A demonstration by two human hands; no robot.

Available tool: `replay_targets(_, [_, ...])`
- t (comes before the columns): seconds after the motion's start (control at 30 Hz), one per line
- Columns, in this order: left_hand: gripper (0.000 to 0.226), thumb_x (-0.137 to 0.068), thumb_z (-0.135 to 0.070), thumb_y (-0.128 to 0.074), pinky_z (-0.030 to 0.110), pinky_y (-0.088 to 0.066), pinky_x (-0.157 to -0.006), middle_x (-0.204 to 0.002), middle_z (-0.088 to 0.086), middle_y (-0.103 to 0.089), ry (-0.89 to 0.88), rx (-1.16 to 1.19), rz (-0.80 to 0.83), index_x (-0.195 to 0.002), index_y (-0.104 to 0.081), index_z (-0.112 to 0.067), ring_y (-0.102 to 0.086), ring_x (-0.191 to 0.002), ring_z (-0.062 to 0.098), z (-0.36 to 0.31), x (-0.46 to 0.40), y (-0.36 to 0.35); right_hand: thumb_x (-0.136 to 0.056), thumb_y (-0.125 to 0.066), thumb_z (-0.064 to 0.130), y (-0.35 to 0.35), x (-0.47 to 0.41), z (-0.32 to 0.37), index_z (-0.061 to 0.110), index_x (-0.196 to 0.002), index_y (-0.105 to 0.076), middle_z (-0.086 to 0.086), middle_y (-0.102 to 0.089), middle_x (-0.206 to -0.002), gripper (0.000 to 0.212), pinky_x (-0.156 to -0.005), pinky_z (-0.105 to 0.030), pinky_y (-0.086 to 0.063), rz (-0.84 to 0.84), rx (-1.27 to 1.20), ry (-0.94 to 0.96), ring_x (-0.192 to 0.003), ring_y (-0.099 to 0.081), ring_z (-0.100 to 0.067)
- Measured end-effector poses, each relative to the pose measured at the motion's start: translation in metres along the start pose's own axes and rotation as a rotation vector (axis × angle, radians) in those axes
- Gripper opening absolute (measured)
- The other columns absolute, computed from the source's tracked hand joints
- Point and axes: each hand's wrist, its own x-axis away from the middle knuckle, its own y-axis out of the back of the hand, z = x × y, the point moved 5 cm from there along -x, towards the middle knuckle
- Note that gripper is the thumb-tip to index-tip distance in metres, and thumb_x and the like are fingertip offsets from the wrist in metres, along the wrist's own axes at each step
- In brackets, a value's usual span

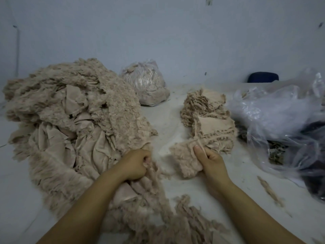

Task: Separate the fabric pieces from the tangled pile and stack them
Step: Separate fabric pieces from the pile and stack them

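Presently the left hand (135, 164) grips the tangled pile (73, 124); the right hand (209, 161) pinches one fleece piece (184, 159). Recommend anchoring the pile while drawing the piece clear toward the stack (209, 118).

We have both bare forearms reaching forward from the lower edge of the view, angled inward toward each other. Our left hand (135, 164) is balled into a fist, knuckles up, fingers curled tight in a grip on fuzzy cloth. Our right hand (210, 160) sits level with it and a little apart, thumb pointing up and forward, pressed against the curled fingers in a pinch on a fuzzy piece.
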Motion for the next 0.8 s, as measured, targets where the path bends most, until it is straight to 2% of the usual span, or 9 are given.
replay_targets(0.1, [0.005, -0.073, -0.04, -0.054, 0.025, -0.029, -0.099, -0.103, -0.014, -0.053, -0.133, 0.099, -0.017, -0.073, -0.059, -0.039, -0.046, -0.107, 0.008, -0.034, 0.004, 0.011, -0.08, -0.061, 0.047, -0.011, 0.005, -0.002, 0.011, -0.061, -0.045, -0.006, -0.041, -0.055, 0.044, -0.045, -0.021, -0.034, 0.036, 0.077, 0.03, -0.051, -0.039, -0.014])
replay_targets(0.17, [0.036, -0.072, -0.065, -0.051, 0.021, -0.036, -0.09, -0.094, -0.016, -0.061, -0.153, 0.177, -0.215, -0.076, -0.067, -0.033, -0.053, -0.094, 0.0, -0.058, 0.006, 0.012, -0.087, -0.057, 0.044, -0.016, 0.007, 0.001, 0.015, -0.058, -0.044, 0.002, -0.04, -0.052, 0.043, -0.047, -0.022, -0.034, 0.009, 0.192, 0.118, -0.05, -0.039, -0.01])
replay_targets(0.23, [0.057, -0.067, -0.078, -0.056, 0.014, -0.046, -0.065, -0.08, -0.01, -0.067, -0.016, 0.461, -0.202, -0.08, -0.069, -0.023, -0.058, -0.071, -0.003, -0.07, 0.008, 0.0, -0.097, -0.049, 0.035, -0.019, 0.008, 0.0, 0.022, -0.066, -0.059, 0.007, -0.058, -0.061, 0.035, -0.057, -0.023, -0.045, 0.005, 0.302, 0.185, -0.06, -0.054, -0.009])
replay_targets(0.33, [0.036, -0.085, -0.036, -0.064, 0.029, -0.055, -0.065, -0.094, 0.013, -0.07, 0.206, 1.123, -0.067, -0.1, -0.065, -0.003, -0.067, -0.074, 0.017, -0.066, 0.002, -0.027, -0.101, -0.035, 0.035, -0.02, 0.014, 0.0, 0.03, -0.088, -0.07, 0.004, -0.069, -0.085, 0.038, -0.074, -0.022, -0.051, 0.08, 0.289, 0.238, -0.082, -0.065, -0.012])
replay_targets(0.47, [0.029, -0.084, -0.001, -0.057, 0.035, -0.053, -0.075, -0.095, 0.019, -0.066, 0.193, 1.59, -0.032, -0.111, -0.058, 0.007, -0.065, -0.082, 0.026, -0.059, -0.002, -0.03, -0.084, -0.042, 0.053, -0.013, 0.009, -0.004, 0.009, -0.105, -0.066, 0.002, -0.062, -0.078, 0.054, -0.061, -0.017, -0.048, 0.003, 0.095, 0.056, -0.069, -0.06, -0.01])
replay_targets(0.53, [0.034, -0.074, 0.0, -0.061, 0.033, -0.051, -0.074, -0.091, 0.018, -0.064, 0.176, 1.649, 0.051, -0.108, -0.058, 0.005, -0.064, -0.08, 0.025, -0.062, -0.003, -0.032, -0.084, -0.05, 0.051, -0.019, 0.007, -0.01, -0.001, -0.105, -0.065, -0.01, -0.07, -0.088, 0.058, -0.065, -0.024, -0.053, 0.159, -0.059, -0.097, -0.077, -0.067, -0.018])
replay_targets(0.6, [0.02, -0.078, 0.006, -0.057, 0.03, -0.051, -0.068, -0.085, 0.016, -0.062, 0.165, 1.603, 0.075, -0.098, -0.058, 0.002, -0.063, -0.075, 0.023, -0.062, -0.002, -0.034, -0.082, -0.06, 0.044, -0.022, 0.007, -0.01, 0.007, -0.099, -0.073, -0.014, -0.072, -0.096, 0.043, -0.072, -0.03, -0.053, 0.217, -0.143, -0.161, -0.086, -0.069, -0.023])
replay_targets(0.7, [0.015, -0.082, 0.009, -0.052, 0.031, -0.049, -0.063, -0.075, 0.014, -0.06, 0.128, 1.595, 0.057, -0.08, -0.055, -0.006, -0.06, -0.069, 0.022, -0.057, -0.002, -0.035, -0.068, -0.071, 0.04, -0.015, 0.006, -0.011, 0.012, -0.081, -0.073, -0.009, -0.071, -0.085, 0.03, -0.066, -0.029, -0.052, 0.123, -0.151, -0.212, -0.074, -0.065, -0.018])
replay_targets(0.8, [0.014, -0.08, 0.007, -0.057, 0.027, -0.051, -0.059, -0.073, 0.01, -0.063, 0.091, 1.535, -0.002, -0.081, -0.056, -0.007, -0.062, -0.065, 0.02, -0.052, -0.004, -0.034, -0.072, -0.074, 0.024, -0.006, 0.003, -0.011, 0.011, -0.08, -0.065, -0.007, -0.066, -0.074, 0.018, -0.054, -0.027, -0.052, 0.012, -0.198, -0.202, -0.062, -0.061, -0.016])
